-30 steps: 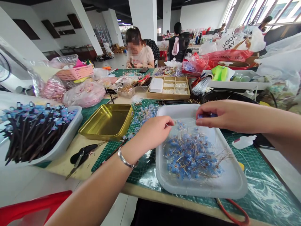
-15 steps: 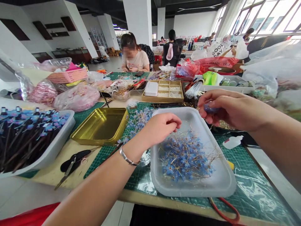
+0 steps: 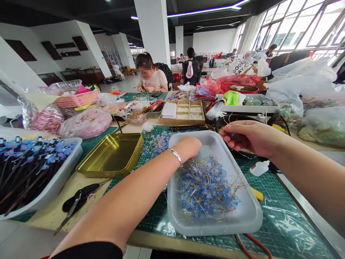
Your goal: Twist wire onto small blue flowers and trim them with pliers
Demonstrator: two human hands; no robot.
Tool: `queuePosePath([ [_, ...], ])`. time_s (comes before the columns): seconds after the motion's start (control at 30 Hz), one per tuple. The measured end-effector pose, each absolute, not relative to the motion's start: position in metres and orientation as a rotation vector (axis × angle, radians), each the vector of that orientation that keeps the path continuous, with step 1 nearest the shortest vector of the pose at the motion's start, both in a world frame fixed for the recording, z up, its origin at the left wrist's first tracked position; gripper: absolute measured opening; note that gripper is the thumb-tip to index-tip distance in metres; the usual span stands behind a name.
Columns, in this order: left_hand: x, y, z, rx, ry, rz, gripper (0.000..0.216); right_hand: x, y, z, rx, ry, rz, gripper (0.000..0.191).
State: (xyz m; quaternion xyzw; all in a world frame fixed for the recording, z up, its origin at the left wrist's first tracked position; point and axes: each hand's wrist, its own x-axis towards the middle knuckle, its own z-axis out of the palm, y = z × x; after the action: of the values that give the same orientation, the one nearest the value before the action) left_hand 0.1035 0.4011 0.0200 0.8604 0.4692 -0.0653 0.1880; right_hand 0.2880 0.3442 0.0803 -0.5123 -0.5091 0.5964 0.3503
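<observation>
A translucent white tray (image 3: pixel 215 226) holds a tangled heap of blue flowers on thin gold wires (image 3: pixel 207 185). Over the far left part of this tray, my left hand (image 3: pixel 190 148) is bent down with its fingers curled under. Its back hides the fingertips and anything in them. My right hand (image 3: pixel 244 136) is raised past the tray's far right corner, thumb and forefinger pinched together. A bluish bit, apparently a blue flower, shows dimly inside its curled fingers. Behind that hand is a round black container (image 3: pixel 258 122), partly covered.
Left of the tray are loose wired flowers (image 3: pixel 157 144), a gold tin (image 3: pixel 110 154), snips (image 3: pixel 71 205) and a tub of dark stems (image 3: pixel 61 183). A bead box (image 3: pixel 185 117) stands behind. A small white bottle (image 3: pixel 260 168) lies right. Another person (image 3: pixel 152 77) sits opposite.
My left hand has reached forward, its fingers turning down out of sight. My right hand stays by the far right corner, fingertips now pinched. The camera view has tilted up slightly.
</observation>
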Motion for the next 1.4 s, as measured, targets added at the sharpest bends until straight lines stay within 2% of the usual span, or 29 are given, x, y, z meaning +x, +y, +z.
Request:
queuePosePath([
  [0.17, 0.081, 0.411, 0.017, 2.182, 1.283, 0.186, 0.002, 0.289, 0.348, 0.07, -1.342, -1.322, 1.573, 0.006],
  [0.3, 0.062, 0.411, 0.023, 1.878, 1.117, 0.533, 0.015, 0.288, 0.35, 0.065, -1.346, -1.28, 1.537, 0.007],
  [0.43, 0.055, 0.402, 0.027, 1.575, 0.985, 0.72, 0.014, 0.278, 0.355, 0.062, -1.378, -1.245, 1.475, 0.012],
  [0.57, 0.056, 0.396, 0.03, 1.37, 0.869, 0.771, 0.016, 0.265, 0.365, 0.06, -1.391, -1.271, 1.474, 0.014],
  [0.77, 0.053, 0.391, 0.03, 1.194, 0.8, 0.785, 0.021, 0.255, 0.37, 0.065, -1.264, -1.34, 1.685, 0.004],
  [1.0, 0.053, 0.385, 0.029, 1.122, 0.804, 0.727, 0.02, 0.244, 0.371, 0.06, -1.27, -1.452, 1.74, 0.026],
  [1.2, 0.051, 0.38, 0.031, 1.072, 0.75, 0.76, 0.021, 0.241, 0.368, 0.062, -1.219, -1.39, 1.877, 0.017],
  [1.33, 0.049, 0.38, 0.034, 1.08, 0.703, 0.804, 0.022, 0.241, 0.362, 0.064, -1.15, -1.247, 1.976, 0.043],
  [1.4, 0.048, 0.38, 0.033, 1.103, 0.709, 0.818, 0.022, 0.241, 0.359, 0.066, -1.127, -1.197, 1.981, 0.045],
])
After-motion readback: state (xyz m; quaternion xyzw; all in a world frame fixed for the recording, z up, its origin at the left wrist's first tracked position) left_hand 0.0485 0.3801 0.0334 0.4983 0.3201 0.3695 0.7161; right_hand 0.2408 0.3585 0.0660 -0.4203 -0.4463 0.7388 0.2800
